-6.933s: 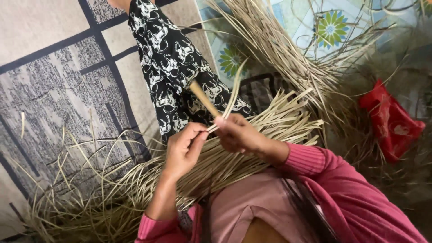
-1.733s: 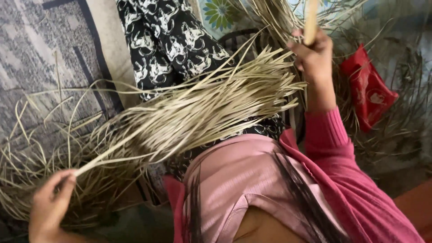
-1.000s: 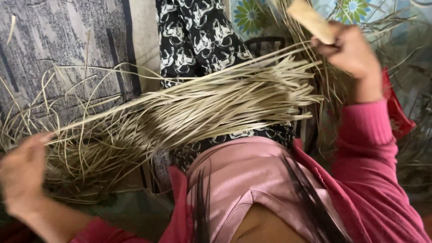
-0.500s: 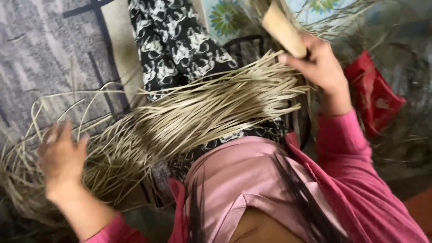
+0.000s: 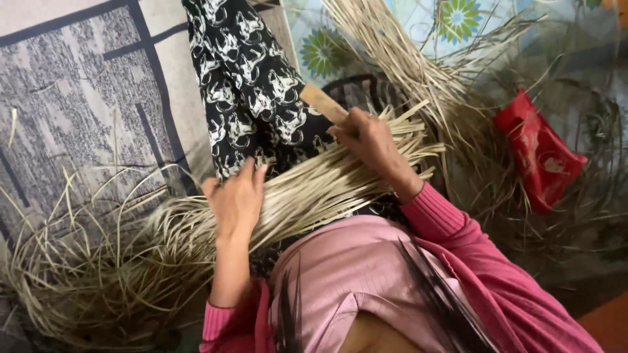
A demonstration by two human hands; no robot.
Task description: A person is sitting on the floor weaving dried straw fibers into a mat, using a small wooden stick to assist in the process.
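Note:
A bundle of pale dried straw strips [image 5: 327,186] lies across my lap, over my black-and-white patterned trouser leg [image 5: 245,85]. My left hand [image 5: 237,199] rests palm down on the bundle's middle, fingers together. My right hand [image 5: 369,140] is closed around a flat tan wooden stick [image 5: 320,102] that points up and left, just above the strips' far ends. My pink sleeves and top fill the lower frame.
A loose heap of curled straw [image 5: 85,274] covers the grey patterned mat [image 5: 78,98] at lower left. More straw [image 5: 405,59] fans over a floral mat [image 5: 327,52] at the top. A red cloth pouch [image 5: 540,150] lies at right.
My left hand has come in from the far left heap onto the bundle. My right hand, still holding the stick, has dropped from up high to the strips' ends.

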